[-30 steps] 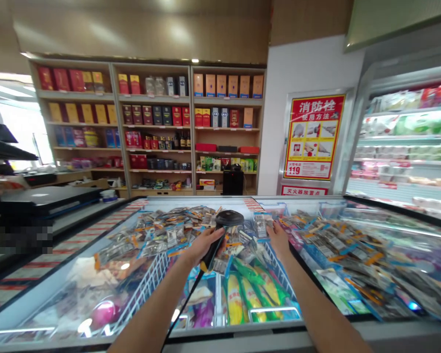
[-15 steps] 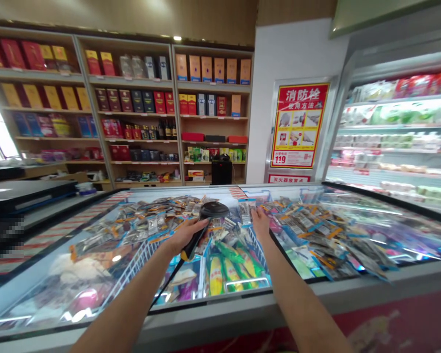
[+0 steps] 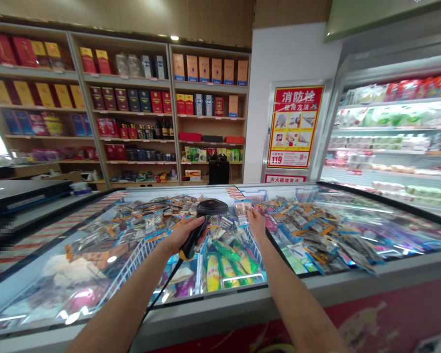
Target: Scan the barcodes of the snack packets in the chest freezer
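Note:
My left hand (image 3: 184, 234) is wrapped round the handle of a black barcode scanner (image 3: 212, 207) with a yellow-edged grip end; a cable runs down from it. The scanner's head points right, toward a small clear packet (image 3: 242, 213) with blue edges. That packet is pinched upright in my right hand (image 3: 256, 223), its contents too small to name. Both hands are above the glass top of a chest freezer (image 3: 242, 294). Similar packets lie in a left pile (image 3: 154, 220) and a right pile (image 3: 316, 230) on the glass.
Under the glass, yellow-and-green corn packs (image 3: 228, 267) sit beside a white wire basket (image 3: 130, 267). Behind stand shelves of boxed goods (image 3: 204, 68) and a red fire-hydrant poster (image 3: 294, 127). A lit refrigerated display (image 3: 397, 142) is at the right, a dark flat device (image 3: 25, 196) at the left.
The view has shifted slightly, so the surroundings sit a little further left. Both hands keep their holds on the scanner and the packet, close to the same positions.

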Tool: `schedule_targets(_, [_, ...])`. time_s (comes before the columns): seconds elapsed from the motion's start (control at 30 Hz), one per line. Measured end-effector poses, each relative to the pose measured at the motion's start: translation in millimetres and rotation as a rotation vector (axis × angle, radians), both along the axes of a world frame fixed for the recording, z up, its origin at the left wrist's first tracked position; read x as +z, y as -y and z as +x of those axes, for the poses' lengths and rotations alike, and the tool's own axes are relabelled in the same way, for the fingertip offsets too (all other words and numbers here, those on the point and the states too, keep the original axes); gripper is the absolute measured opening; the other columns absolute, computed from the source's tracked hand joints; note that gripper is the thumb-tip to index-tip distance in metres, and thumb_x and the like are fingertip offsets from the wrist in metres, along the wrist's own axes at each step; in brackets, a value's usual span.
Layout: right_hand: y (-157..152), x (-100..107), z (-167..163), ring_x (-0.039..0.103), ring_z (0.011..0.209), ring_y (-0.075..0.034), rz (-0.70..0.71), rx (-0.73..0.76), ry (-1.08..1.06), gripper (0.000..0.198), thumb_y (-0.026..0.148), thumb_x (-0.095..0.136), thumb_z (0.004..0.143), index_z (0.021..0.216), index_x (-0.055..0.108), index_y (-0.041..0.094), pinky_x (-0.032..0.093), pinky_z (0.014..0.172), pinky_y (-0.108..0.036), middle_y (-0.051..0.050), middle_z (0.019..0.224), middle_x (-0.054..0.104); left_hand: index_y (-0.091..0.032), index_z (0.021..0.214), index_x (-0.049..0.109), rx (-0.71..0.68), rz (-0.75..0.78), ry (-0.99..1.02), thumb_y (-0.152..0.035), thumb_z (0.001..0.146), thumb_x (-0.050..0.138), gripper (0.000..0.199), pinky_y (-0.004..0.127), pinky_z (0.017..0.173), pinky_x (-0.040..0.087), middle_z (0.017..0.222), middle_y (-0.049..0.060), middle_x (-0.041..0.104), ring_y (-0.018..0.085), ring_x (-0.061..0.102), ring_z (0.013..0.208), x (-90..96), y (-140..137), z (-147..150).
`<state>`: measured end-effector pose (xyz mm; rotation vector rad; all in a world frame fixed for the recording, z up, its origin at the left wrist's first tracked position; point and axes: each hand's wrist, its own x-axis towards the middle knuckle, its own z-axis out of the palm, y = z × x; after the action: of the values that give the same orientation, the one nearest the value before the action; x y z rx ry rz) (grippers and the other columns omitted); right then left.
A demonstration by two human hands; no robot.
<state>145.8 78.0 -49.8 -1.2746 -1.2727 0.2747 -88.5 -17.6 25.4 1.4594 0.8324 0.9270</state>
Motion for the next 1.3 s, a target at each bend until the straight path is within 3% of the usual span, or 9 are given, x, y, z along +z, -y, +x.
schedule_targets(0.3, [-10,0,20,0.053,0.066,-0.018,0.001,-0.071,-0.054,0.040,0.037,0.035,0.070,0.091,0.061,0.016,0.038,0.060,-0.025,-0.002,0.066,0.062,-0.012,0.061,0.053,0.024,0.030,-0.020,-0.047,0.071,0.044,0.037,0.019,0.039,0.033,0.047,0.000,0.051,0.007,0.043,0.038,5.5,-33,-15])
schedule_targets(0.47, [-22,1,25,0.053,0.065,-0.018,0.006,-0.136,-0.046,0.040,0.038,0.034,0.070,0.089,0.062,0.016,0.038,0.058,-0.025,-0.002,0.063,0.060,-0.013,0.060,0.052,0.054,0.030,-0.033,-0.045,0.070,0.046,0.034,0.020,0.040,0.032,0.047,0.000,0.051,0.007,0.044,0.039,-6.5,-47,-24])
schedule_targets(0.6, [-26,-2,22,0.051,0.062,-0.017,0.014,-0.112,-0.004,0.038,0.037,0.035,0.070,0.087,0.062,0.016,0.037,0.056,-0.024,-0.001,0.061,0.059,-0.014,0.059,0.051,-0.005,0.075,-0.024,-0.043,0.071,0.047,0.031,0.020,0.041,0.031,0.045,-0.001,0.050,0.007,0.042,0.040,-13.8,-41,-12])
schedule_targets(0.8, [-21,0,12,0.047,0.055,-0.015,-0.003,-0.100,0.084,0.035,0.036,0.035,0.072,0.080,0.062,0.015,0.034,0.052,-0.023,-0.001,0.057,0.055,-0.015,0.060,0.049,-0.036,-0.006,-0.017,-0.044,0.068,0.049,0.030,0.020,0.038,0.030,0.043,-0.001,0.049,0.008,0.042,0.037,-15.5,-28,-1])
schedule_targets(1.1, [-19,-1,14,0.055,0.073,-0.019,-0.019,-0.054,0.027,0.037,0.036,0.038,0.071,0.093,0.060,0.017,0.040,0.065,-0.027,-0.004,0.078,0.064,-0.015,0.060,0.048,-0.012,-0.116,0.001,-0.045,0.064,0.053,0.030,0.020,0.036,0.032,0.043,-0.003,0.048,0.008,0.042,0.035,-16.4,-26,1])
schedule_targets(1.3, [-24,-2,29,0.055,0.075,-0.022,-0.061,-0.214,0.054,0.041,0.035,0.038,0.070,0.098,0.058,0.013,0.040,0.067,-0.031,-0.009,0.079,0.063,-0.014,0.059,0.051,0.067,-0.041,0.014,-0.045,0.066,0.051,0.032,0.019,0.038,0.032,0.045,-0.002,0.050,0.007,0.043,0.038,-13.4,-32,-16])
